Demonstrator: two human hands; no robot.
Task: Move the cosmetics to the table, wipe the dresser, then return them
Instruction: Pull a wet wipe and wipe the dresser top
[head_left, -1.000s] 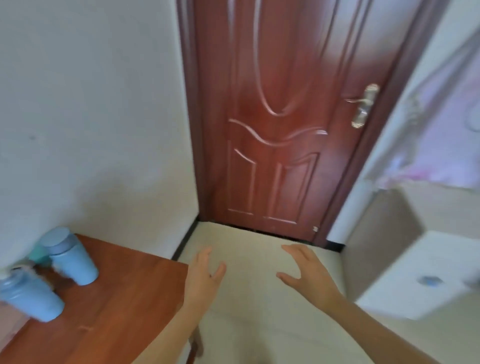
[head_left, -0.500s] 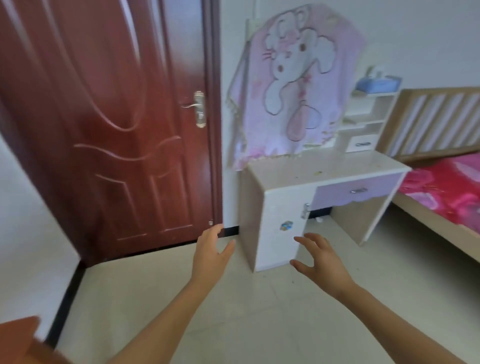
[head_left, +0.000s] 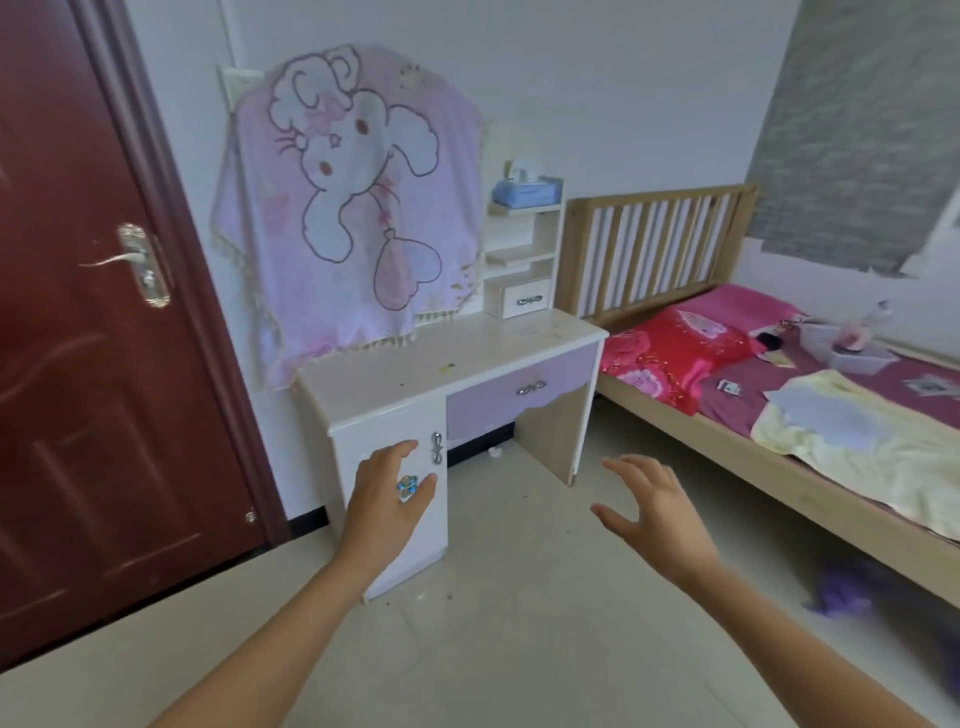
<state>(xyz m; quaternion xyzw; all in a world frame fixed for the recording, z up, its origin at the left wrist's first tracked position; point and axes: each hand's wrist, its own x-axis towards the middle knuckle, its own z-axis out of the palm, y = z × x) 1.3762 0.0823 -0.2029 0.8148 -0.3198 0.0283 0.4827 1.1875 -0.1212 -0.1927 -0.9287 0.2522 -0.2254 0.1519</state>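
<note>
Dresser top (head_left: 415, 364): bare of cosmetics, still speckled; wiping looks undone.
Left hand (head_left: 387, 499): spread wide, empty.
Right hand (head_left: 652, 512): spread wide, empty.

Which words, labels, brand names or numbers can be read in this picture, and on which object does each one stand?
None can be read.
Tissue box on the top shelf: any print is too blurred.
Small card and papers on the bed: too small to read.
Pink cloth over the dresser: only a rabbit drawing, no words.
Sticker on the dresser door: too small to tell.
</note>
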